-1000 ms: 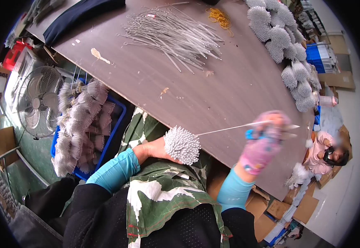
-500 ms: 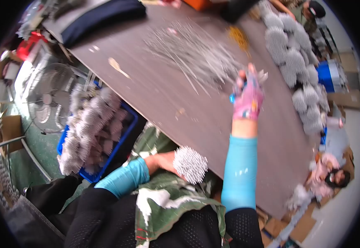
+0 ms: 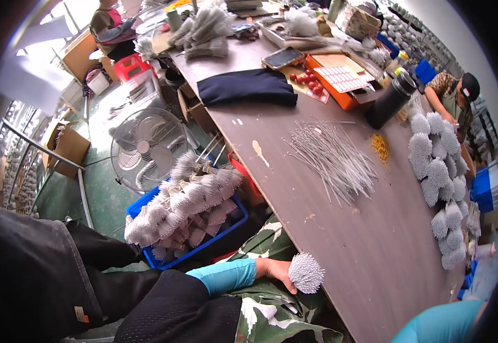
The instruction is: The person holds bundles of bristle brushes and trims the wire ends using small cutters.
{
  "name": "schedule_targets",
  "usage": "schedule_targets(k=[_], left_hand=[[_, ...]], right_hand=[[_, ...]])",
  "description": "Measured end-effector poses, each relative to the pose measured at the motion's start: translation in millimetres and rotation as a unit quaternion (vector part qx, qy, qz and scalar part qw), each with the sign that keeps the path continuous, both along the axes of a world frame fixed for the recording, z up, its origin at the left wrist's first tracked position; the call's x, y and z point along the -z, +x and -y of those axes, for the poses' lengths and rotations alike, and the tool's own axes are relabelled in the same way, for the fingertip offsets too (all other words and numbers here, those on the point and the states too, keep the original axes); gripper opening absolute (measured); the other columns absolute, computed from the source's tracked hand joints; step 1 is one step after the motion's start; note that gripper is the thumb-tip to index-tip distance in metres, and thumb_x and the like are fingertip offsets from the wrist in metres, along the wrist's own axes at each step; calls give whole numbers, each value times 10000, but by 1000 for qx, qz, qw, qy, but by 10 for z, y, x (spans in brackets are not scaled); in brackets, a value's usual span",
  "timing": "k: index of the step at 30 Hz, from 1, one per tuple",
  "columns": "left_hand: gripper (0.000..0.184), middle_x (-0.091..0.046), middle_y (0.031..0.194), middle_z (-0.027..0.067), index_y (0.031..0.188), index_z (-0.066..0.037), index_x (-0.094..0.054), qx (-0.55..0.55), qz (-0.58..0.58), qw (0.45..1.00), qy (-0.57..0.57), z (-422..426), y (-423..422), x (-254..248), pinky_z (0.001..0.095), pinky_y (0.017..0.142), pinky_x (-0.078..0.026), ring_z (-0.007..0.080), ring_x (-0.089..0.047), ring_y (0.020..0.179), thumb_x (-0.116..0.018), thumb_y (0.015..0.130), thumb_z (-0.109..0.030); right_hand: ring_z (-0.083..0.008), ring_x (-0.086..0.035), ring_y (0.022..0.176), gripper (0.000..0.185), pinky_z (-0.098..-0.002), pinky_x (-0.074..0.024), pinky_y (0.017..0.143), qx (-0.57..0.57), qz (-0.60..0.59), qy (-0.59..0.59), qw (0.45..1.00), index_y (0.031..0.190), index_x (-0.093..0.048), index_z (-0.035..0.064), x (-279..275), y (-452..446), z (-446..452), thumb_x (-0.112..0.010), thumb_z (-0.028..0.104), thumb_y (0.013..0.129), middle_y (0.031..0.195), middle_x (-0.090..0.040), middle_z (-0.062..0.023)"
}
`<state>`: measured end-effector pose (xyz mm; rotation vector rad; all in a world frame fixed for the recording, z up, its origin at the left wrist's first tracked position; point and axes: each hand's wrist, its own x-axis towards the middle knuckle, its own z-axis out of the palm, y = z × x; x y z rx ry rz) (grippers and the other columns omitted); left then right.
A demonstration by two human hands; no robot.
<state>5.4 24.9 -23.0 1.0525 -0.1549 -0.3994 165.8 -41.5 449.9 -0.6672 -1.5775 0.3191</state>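
Note:
My left hand is closed around a round bundle of white-tipped stems, at the table's near edge above my lap. The dense tips face up and hide most of my fingers. Of my right arm only the turquoise sleeve shows at the lower right, with a sliver of wrist; the hand itself is out of view. On the brown table lies a loose spread of thin pale stems. Beside it sits a small heap of yellow rubber bands.
A blue crate full of finished-looking bundles stands left of the table, near a floor fan. More bundles line the far right edge. A black flask, an orange box and dark folded cloth lie further back. Another person works at the right.
My right hand has gone from beside the loose stems to beyond the lower right edge. The view has swung leftward and up. My left hand still holds the bundle.

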Motion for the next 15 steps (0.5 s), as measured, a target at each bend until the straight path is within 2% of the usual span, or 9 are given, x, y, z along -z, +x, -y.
schedule_targets(k=[2, 6, 8, 11, 12, 13, 14, 15], left_hand=[[612, -589, 1146, 69, 1200, -40, -547, -13, -33, 999, -36, 61, 0, 55, 330, 988, -361, 188, -493, 1095, -795, 641, -49], [604, -590, 1134, 61, 1196, -38, -548, -32, -36, 998, -40, 92, -15, 111, 324, 980, -362, 179, -491, 1082, -793, 644, -42], [596, -581, 1121, 62, 1198, -38, -536, 4, -53, 998, -24, 62, -5, 24, 325, 979, -361, 183, -482, 1065, -793, 660, -60], [622, -579, 1146, 57, 1220, -40, -521, -26, -11, 999, -31, 116, 2, 6, 323, 990, -359, 185, -485, 1089, -777, 653, -17], [622, -579, 1146, 57, 1220, -40, -521, -32, -11, 999, -29, 164, 13, 55, 323, 990, -359, 185, -485, 1089, -777, 653, -17], [628, -575, 1165, 59, 1226, -40, -517, -34, -7, 999, -25, 192, 44, 104, 322, 998, -355, 186, -482, 1106, -774, 654, -11], [635, -571, 1184, 60, 1233, -39, -513, -33, -2, 999, -23, 213, 52, 125, 321, 1006, -351, 186, -479, 1122, -771, 654, -5], [648, -562, 1212, 67, 1247, -41, -505, -31, -18, 999, -28, 202, 30, 39, 322, 1018, -342, 183, -468, 1148, -773, 657, -9]], right_hand=[[-107, -406, 584, 362, -214, -277, 412, 8, 16, -18, 1000, 1106, -552, 14, -67, -129, 62, -668, 102, 775, 894, -515, -50], [-110, -406, 583, 397, -218, -282, 411, 32, 55, -40, 997, 1138, -546, 23, -192, -363, 225, -682, 117, 777, 897, -510, -67], [-112, -407, 582, 415, -220, -285, 410, 48, 81, -51, 994, 1154, -542, 27, -258, -464, 295, -688, 124, 778, 899, -507, -75], [-114, -407, 581, 441, -224, -288, 409, 65, 108, -71, 990, 1178, -538, 34, -309, -567, 342, -698, 135, 780, 902, -503, -88], [-129, -409, 582, 507, -229, -301, 407, 79, 72, -37, 994, 1213, -519, 26, -226, -513, 309, -725, 199, 784, 932, -488, -116], [-130, -405, 572, 598, -232, -316, 416, 17, -147, 44, 988, 1244, -496, 39, -54, -467, 220, -754, 257, 749, 955, -491, -115], [-131, -400, 562, 690, -235, -330, 425, -44, -357, 119, 925, 1274, -473, 53, 127, -438, 110, -783, 314, 715, 977, -493, -115], [-131, -400, 562, 690, -235, -330, 425, -40, -358, 115, 926, 1274, -473, 53, 260, -278, 192, -783, 314, 715, 977, -493, -115]])
